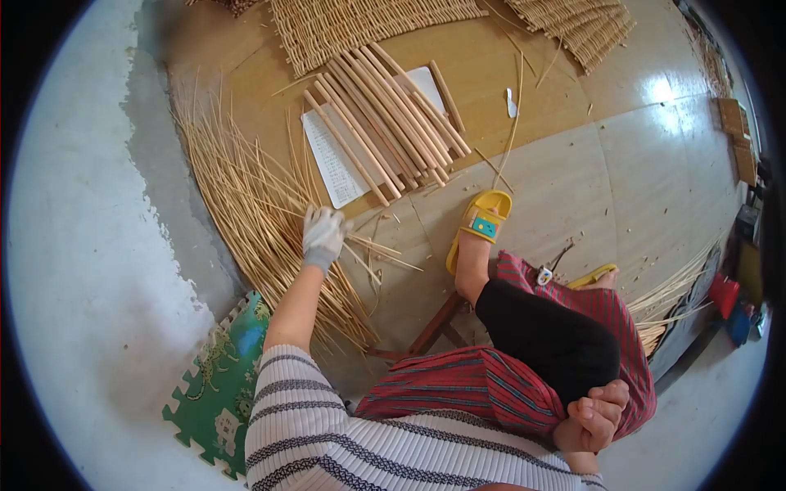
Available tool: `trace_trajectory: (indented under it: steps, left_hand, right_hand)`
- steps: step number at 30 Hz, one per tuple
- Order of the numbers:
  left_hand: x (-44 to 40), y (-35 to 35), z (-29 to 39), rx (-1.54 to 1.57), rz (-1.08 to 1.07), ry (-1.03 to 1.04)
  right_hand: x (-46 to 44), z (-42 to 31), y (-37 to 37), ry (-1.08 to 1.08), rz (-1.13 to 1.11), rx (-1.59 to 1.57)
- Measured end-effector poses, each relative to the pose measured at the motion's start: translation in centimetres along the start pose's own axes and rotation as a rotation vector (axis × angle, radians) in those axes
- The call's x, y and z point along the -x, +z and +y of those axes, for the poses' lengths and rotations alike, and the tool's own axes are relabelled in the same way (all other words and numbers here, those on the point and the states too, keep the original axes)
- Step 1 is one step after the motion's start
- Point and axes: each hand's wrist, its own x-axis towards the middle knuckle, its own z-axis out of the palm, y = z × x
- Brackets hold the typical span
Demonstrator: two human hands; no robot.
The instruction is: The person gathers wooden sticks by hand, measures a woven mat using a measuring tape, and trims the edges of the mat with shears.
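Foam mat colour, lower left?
Green, with paler figures on it; the head view shows it best.

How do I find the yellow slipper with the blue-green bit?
Find the wooden sticks lying on papers. Below and right of them in the picture is the slipper. Its blue-green patch shows; the other yellow slipper shows no patch.

A green jigsaw-edged mat (214, 389) is lying by the pale wall (82, 245); a red item (723, 296) and a blue item (738, 324) are sitting at far right.
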Motion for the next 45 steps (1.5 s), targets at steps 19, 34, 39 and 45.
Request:
trace_trajectory:
  steps: [19, 34, 39, 45]
  left_hand:
    - [1.8, -0.9, 7.7, 0.450, 0.090, -0.148]
    - [-17.3, -4.1, 18.5, 0.035, 0.223, 0.252]
    - [-14.9, -4.2, 15.9, -0.024, 0.164, 0.305]
    - [-11.2, -3.3, 13.0, -0.037, 0.355, 0.281]
  right_hand:
    - [-3.5, 6.2, -3.7, 0.700, 0.731, -1.028]
    - [-3.9, 23.5, 27.6, 0.946, -0.291, -0.810]
    - [-6.2, 24.2, 31.0, 0.975, -0.349, -1.136]
    - [-7.4, 25.3, 34.7, 1.033, -0.411, -1.067]
